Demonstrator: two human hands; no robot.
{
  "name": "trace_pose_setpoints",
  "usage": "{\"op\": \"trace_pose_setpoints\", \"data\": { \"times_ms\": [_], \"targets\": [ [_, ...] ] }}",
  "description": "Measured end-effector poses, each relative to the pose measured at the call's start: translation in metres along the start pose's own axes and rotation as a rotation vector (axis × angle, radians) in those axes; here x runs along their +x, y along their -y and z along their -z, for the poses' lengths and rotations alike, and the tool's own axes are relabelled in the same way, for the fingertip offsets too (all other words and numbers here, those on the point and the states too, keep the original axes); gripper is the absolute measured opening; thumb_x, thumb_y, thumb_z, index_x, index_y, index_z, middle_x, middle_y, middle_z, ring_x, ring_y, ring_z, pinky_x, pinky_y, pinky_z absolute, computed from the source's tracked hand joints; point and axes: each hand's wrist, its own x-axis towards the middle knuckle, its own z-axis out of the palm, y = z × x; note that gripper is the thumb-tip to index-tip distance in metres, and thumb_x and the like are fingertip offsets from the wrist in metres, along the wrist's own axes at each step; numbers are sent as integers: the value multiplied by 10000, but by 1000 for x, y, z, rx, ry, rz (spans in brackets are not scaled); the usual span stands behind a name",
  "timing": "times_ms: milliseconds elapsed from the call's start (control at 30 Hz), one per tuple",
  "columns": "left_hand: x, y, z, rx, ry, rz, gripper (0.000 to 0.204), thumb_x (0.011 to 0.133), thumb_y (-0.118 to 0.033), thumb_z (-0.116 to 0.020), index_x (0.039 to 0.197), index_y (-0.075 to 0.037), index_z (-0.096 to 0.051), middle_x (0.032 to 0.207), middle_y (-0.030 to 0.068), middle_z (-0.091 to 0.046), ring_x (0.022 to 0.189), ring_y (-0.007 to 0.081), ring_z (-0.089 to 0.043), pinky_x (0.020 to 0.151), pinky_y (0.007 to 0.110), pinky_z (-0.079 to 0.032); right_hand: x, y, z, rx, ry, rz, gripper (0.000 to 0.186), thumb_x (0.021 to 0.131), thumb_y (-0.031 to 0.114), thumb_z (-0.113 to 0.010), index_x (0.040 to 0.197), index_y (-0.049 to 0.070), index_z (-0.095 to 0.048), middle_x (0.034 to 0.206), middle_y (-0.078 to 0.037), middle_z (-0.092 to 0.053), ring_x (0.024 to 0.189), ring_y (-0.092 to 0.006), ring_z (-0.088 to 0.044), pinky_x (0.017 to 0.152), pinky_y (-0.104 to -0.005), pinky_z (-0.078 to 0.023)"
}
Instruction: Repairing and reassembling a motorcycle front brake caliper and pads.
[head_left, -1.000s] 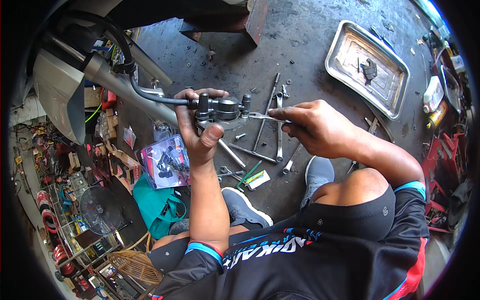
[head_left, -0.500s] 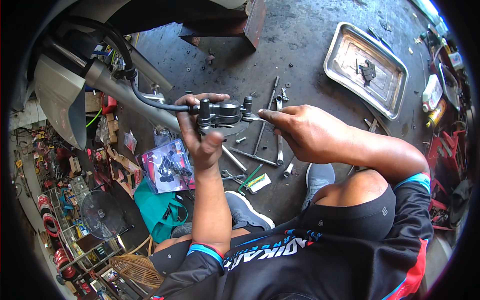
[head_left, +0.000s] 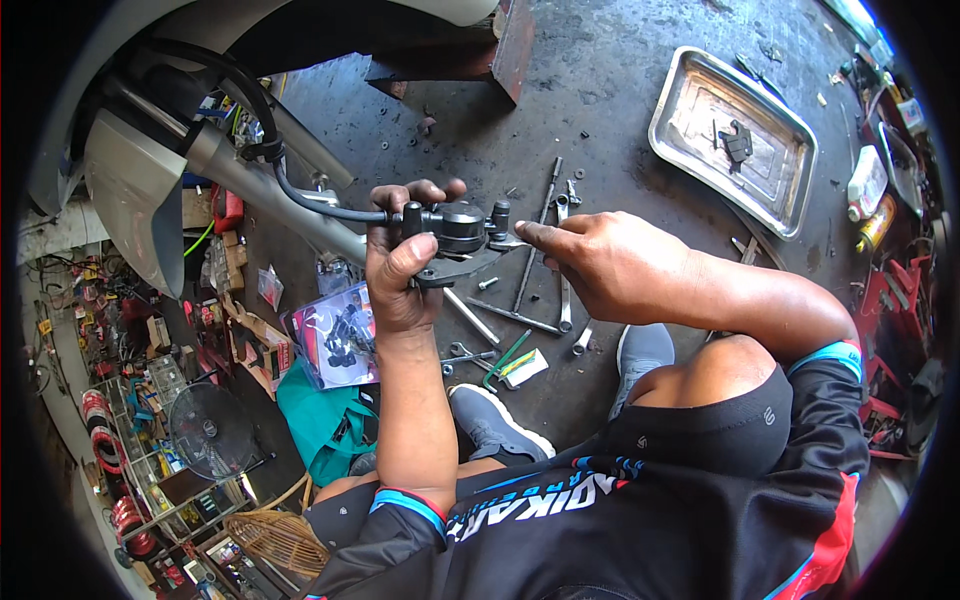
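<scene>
The left hand (head_left: 400, 265) was closed around a black caliper (head_left: 455, 232), fingers curled over its top and the thumb pressed against its near side. The caliper was held up in the air above the floor (head_left: 590, 110), in front of the person's knees. A black hose (head_left: 300, 195) ran from the caliper's left end up toward a grey fork leg (head_left: 250, 180) at the upper left.

The right hand (head_left: 600, 265) met the caliper from the right, its fingertips (head_left: 530, 235) pinched together at the caliper's right end. Whether they gripped a small part or tool there could not be told.

On the floor just beneath the hands lay several wrenches (head_left: 540, 290) and loose bolts, with a green hex key (head_left: 505, 358) near a grey shoe (head_left: 495, 425). A metal tray (head_left: 690, 100) sat well apart at the upper right, holding a small dark part (head_left: 737, 143). A clear packet (head_left: 340, 335) of parts lay beside the left wrist.
</scene>
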Motion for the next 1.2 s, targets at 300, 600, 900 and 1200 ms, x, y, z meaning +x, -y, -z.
{"op": "trace_pose_setpoints", "data": {
  "times_ms": [300,600,900,1200],
  "targets": [
    [-1,6,6,57,-12,-92,455,686,-138,-660,1089,-85,-458,1026,139,-588,1114,363,-574,1008,526,-467,0,-6,-6,23,-43,36,502,848,28,-593,1340,-17,-501,874,-227,-638,787,-382,-653,702,-445,-525],
    [-2,9,8,22,-6,-104,453,714,-156,-626,1139,-63,-501,1057,139,-596,1116,386,-575,975,584,-485,-2,-7,11,182,39,15,444,887,53,-563,1323,-21,-520,891,-254,-644,815,-420,-633,739,-469,-508],
    [1,13,17,107,-8,-170,450,711,-157,-626,1135,-68,-503,1048,140,-592,1099,394,-583,962,593,-491,-25,-25,35,253,-157,-69,322,923,113,-552,1208,-27,-606,901,-277,-650,867,-433,-633,775,-474,-502],
    [1,14,-1,-13,-54,-147,380,732,-148,-616,1080,-42,-504,990,120,-574,1011,273,-605,1026,517,-443,-32,-152,-67,-213,157,-414,224,811,96,-586,1027,36,-593,788,-231,-657,782,-426,-658,676,-518,-516]
  ]
}}
